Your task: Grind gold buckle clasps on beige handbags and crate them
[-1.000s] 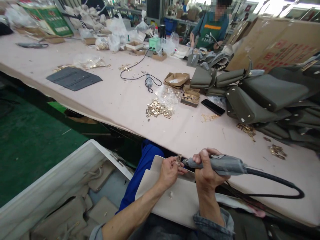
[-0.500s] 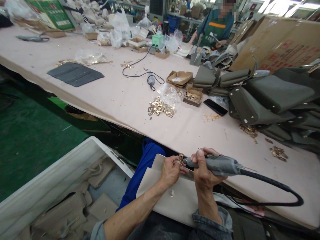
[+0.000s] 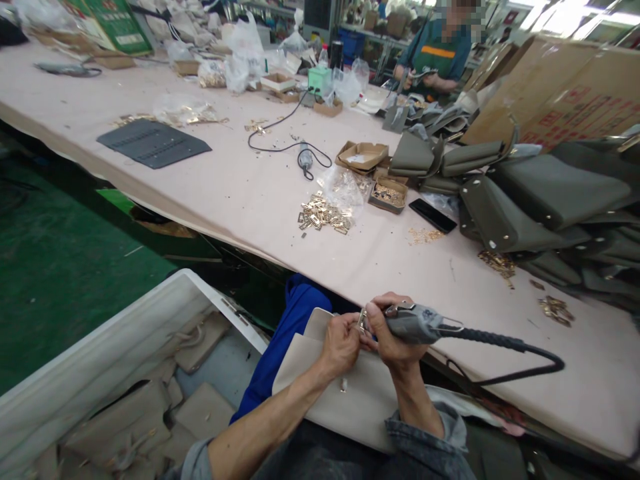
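Observation:
A beige bag (image 3: 350, 393) lies across my lap with its flap lifted and a small metal fitting (image 3: 343, 385) on its front. My left hand (image 3: 341, 343) is closed at the flap's edge, pinching a small gold metal clasp plate (image 3: 363, 320) there. In my right hand (image 3: 395, 340) is a grey corded electric screwdriver (image 3: 417, 325), held almost level and pointing left at the clasp plate. The fingers of my right hand hide its tip and nearly touch my left fingertips, so contact with a screw cannot be made out.
On the table (image 3: 260, 213) lie a pile of gold clasp parts (image 3: 325, 215), a box of small hardware (image 3: 389, 195), a black phone (image 3: 433, 215) and dark bags (image 3: 560, 187). A white bin (image 3: 195, 293) with beige bags stands at left. Across the table is a co-worker (image 3: 435, 57).
My right hand and the screwdriver have shifted left, closer to my left hand, and the cord has swung with them. The co-worker's hands have come together.

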